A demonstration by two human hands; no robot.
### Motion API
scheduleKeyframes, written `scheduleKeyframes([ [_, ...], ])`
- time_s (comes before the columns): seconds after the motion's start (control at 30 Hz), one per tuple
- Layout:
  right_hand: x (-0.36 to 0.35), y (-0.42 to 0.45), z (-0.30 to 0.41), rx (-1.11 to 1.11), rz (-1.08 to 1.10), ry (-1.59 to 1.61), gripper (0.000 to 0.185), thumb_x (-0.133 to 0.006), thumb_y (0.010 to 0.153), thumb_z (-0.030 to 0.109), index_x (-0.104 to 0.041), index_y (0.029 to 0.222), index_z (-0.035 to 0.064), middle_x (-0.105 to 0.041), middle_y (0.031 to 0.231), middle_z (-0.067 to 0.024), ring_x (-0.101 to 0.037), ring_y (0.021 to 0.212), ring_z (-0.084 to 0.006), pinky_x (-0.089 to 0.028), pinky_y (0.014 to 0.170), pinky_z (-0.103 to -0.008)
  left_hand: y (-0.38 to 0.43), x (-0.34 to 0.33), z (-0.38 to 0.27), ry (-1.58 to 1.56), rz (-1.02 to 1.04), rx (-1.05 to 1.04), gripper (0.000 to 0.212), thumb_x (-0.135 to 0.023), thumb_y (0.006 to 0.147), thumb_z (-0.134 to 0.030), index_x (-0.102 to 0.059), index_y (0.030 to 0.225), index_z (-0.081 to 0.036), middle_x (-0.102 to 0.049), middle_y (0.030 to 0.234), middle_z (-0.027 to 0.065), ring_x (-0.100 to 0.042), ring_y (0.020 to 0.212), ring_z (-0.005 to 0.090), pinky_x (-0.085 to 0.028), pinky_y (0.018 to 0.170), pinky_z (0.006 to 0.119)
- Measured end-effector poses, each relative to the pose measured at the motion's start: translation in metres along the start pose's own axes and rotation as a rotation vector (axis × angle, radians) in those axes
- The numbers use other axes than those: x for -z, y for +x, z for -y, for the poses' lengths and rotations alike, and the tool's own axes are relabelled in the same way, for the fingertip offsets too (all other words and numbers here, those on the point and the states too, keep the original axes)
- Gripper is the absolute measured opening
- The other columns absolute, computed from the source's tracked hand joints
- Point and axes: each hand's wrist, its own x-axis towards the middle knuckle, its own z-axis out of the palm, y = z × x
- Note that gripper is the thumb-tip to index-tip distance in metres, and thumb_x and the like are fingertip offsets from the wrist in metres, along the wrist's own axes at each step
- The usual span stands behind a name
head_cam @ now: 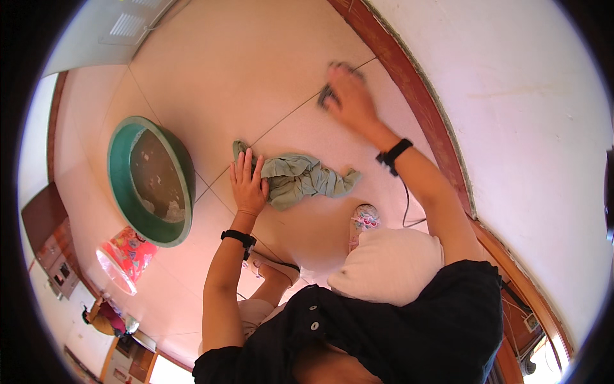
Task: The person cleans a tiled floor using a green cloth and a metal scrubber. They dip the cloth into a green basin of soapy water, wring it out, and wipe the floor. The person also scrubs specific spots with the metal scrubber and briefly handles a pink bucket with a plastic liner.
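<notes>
On the tiled floor lies a crumpled grey-green cloth (304, 177). My left hand (248, 185) rests flat against the cloth's left end, palm down, with its fingers extended and a little apart. Farther out and to the right, my right hand (352, 98) grips a dark scrubbing pad (328, 98) against the floor, close to a tile joint. Both the hand and the pad are blurred, and the fingers partly cover the pad, so its exact kind is unclear. A green plastic basin (187, 192) of murky, foamy water stands left of my left hand, apart from it.
A red patterned bin (129, 259) stands beside the basin. Along the right runs a reddish-brown baseboard (412, 81) under a white wall (518, 120). A thin cable (407, 206) hangs near my right arm. Another person (103, 319) is in the far lower left.
</notes>
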Motion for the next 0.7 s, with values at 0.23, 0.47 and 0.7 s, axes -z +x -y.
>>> scheduleKeyframes([
  [0.23,-0.016,-0.002,0.034,0.188,0.238,0.044,0.070,-0.058,0.097,0.040,-0.038,0.152,0.0015,-0.033,0.162,-0.0157,-0.028,0.151,-0.0321,-0.023,0.123,-0.0448,0.001,-0.005,-0.001,-0.034,-0.016,-0.019,0.061,-0.055,0.085,-0.015,-0.052,0.145,-0.010,-0.038,0.158,0.0179,-0.035,0.146,0.0388,-0.022,0.120,0.056],
  [0.47,-0.007,0.067,-0.023,-0.125,-0.112,-0.156,0.068,-0.059,0.097,0.038,-0.039,0.152,0.0029,-0.035,0.161,-0.0138,-0.030,0.150,-0.0287,-0.022,0.123,-0.0436,0.006,-0.007,-0.005,-0.050,-0.018,-0.007,0.060,-0.055,0.084,-0.015,-0.052,0.144,-0.009,-0.039,0.157,0.0185,-0.035,0.145,0.0391,-0.024,0.120,0.056],
  [0.7,-0.031,0.022,0.030,0.240,0.180,0.083,0.066,-0.060,0.096,0.033,-0.041,0.150,0.0010,-0.036,0.161,-0.0136,-0.031,0.150,-0.0297,-0.023,0.123,-0.0446,0.001,-0.006,-0.004,-0.055,-0.033,-0.021,0.059,-0.055,0.084,-0.015,-0.053,0.143,-0.008,-0.039,0.157,0.0189,-0.035,0.145,0.0395,-0.025,0.119,0.056],
])
